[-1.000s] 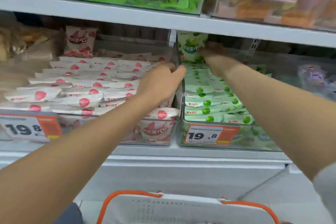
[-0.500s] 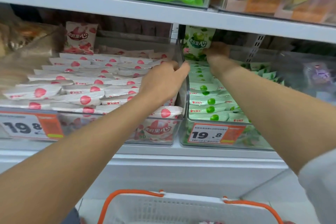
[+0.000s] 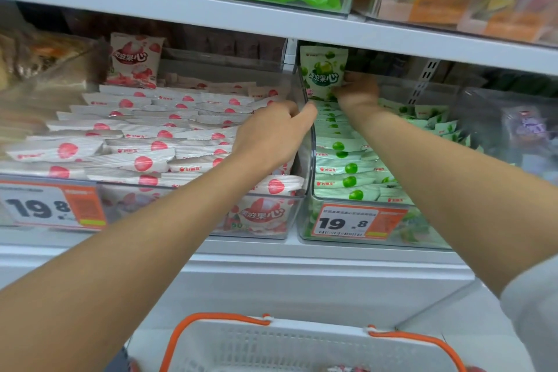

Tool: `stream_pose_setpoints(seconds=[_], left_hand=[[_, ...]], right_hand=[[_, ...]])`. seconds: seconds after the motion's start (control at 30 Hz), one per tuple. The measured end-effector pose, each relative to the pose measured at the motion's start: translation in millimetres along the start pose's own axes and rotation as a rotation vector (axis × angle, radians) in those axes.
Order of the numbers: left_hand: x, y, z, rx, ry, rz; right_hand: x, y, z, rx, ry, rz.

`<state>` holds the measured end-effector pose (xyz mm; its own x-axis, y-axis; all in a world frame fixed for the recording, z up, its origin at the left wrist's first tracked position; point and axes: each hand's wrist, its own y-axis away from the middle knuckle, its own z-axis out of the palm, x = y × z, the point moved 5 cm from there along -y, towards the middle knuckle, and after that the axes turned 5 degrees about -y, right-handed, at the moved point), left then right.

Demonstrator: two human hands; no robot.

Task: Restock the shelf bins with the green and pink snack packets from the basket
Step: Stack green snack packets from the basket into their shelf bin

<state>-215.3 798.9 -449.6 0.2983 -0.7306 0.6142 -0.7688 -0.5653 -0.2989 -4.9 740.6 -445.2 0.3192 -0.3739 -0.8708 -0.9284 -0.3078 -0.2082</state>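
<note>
Two clear shelf bins stand side by side. The left bin (image 3: 193, 217) holds several pink snack packets (image 3: 142, 142) lying in rows. The right bin (image 3: 305, 232) holds green snack packets (image 3: 344, 166). My left hand (image 3: 271, 136) grips the clear wall between the two bins, fingers curled over its top edge. My right hand (image 3: 357, 90) reaches deep into the right bin and pinches an upright green packet (image 3: 324, 71) at the back. A pink packet (image 3: 136, 59) stands upright at the back of the left bin.
A white basket (image 3: 271, 347) with orange handles sits below, at the bottom edge; its contents are mostly out of view. Orange price tags (image 3: 359, 222) hang on both bin fronts. The shelf above (image 3: 271, 21) leaves little headroom. More bins flank left and right.
The view has shifted slightly. My right hand stays at the back of the green bin on the upright packet. My left hand stays on the bin divider.
</note>
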Motion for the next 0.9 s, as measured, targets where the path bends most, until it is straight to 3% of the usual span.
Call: stream_pose_setpoints(seconds=[0.2,0.43,0.53,0.63,0.7,0.8,0.9], left_hand=[[1,-1,-4,-0.014,0.021,-0.028],[33,39,-28,0.185,-0.129,0.027],[41,87,-27,0.157,-0.16,0.036],[35,142,-7,0.027,-0.178,0.009],[15,176,17,-0.149,-0.191,-0.113],[-31,222,61,-0.518,-0.276,-0.245],[-67,255,93,-0.722,-0.385,-0.23]], right_hand=[[-4,27,-18,0.055,0.261,-0.111],[-21,113,-52,0.002,0.238,-0.289],[-22,168,-71,-0.042,0.254,-0.387],[-6,224,-89,-0.032,0.18,-0.407],[21,261,-89,-0.073,0.15,-0.37],[104,306,-69,-0.304,0.256,-0.165],[215,344,-61,-0.501,0.35,0.151]])
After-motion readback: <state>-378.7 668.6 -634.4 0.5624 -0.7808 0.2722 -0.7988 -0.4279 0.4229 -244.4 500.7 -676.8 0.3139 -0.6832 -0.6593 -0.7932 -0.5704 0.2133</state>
